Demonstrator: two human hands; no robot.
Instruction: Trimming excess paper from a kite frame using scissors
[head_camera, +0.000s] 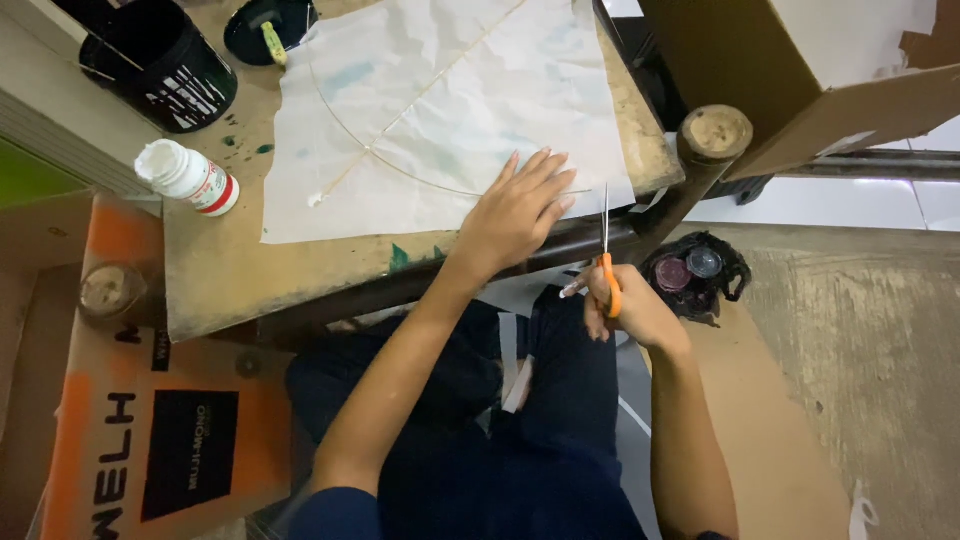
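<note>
- While the paper (440, 110) lies on the table (215, 270), the left hand (515, 215) presses flat, fingers spread, on its near edge.
- Right hand (625, 305) grips orange scissors (605, 250) just beside the paper's near corner.

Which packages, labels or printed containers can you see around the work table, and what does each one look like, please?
Glue bottle: lying on the table's left side; white, with a red-and-white label.
Black pot: top left corner of the table; white printed stripes.
Orange box: on the floor, lower left; flat cardboard with a black panel.
Brown carton: top right; plain cardboard with a torn white patch.
</note>
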